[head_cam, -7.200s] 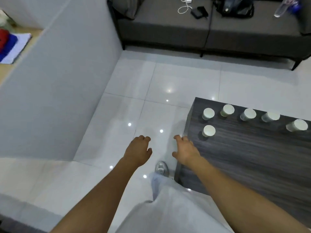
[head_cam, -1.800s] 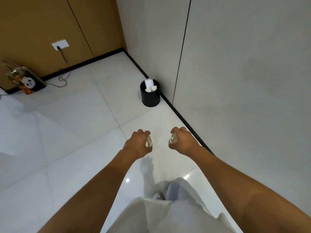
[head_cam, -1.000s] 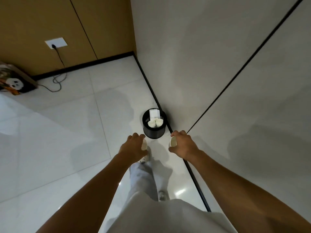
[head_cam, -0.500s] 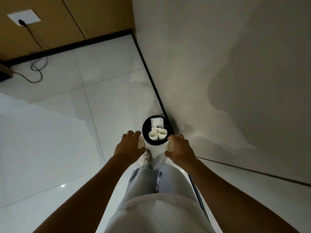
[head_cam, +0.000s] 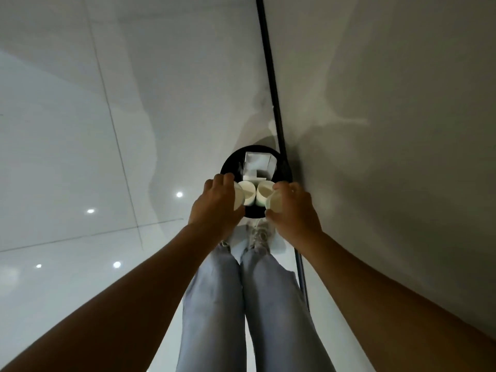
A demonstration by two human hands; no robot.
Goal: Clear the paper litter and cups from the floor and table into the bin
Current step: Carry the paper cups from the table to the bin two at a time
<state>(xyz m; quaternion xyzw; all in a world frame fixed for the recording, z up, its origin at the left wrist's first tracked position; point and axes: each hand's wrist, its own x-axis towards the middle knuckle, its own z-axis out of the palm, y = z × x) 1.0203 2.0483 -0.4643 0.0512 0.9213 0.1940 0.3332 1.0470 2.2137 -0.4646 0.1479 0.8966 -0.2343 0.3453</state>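
A round black bin (head_cam: 231,160) stands on the white tiled floor against the wall's base. Inside it lie two white paper cups (head_cam: 249,196) side by side and a folded white paper piece (head_cam: 257,165) behind them. My left hand (head_cam: 218,205) is over the bin's near left rim, shut on a white paper cup (head_cam: 238,197). My right hand (head_cam: 292,210) is over the near right rim, shut on another white paper cup (head_cam: 274,204). Both held cups lie on their sides with their mouths turned inward.
A grey wall (head_cam: 389,130) rises on the right, with a black skirting strip (head_cam: 269,63) where it meets the floor. My legs in light trousers (head_cam: 249,304) and shoes (head_cam: 261,233) stand just before the bin. White tiles (head_cam: 80,157) spread to the left.
I have walked up to the bin and bent over it. Both hands, each still holding a cup, have come from short of the bin to over its near rim.
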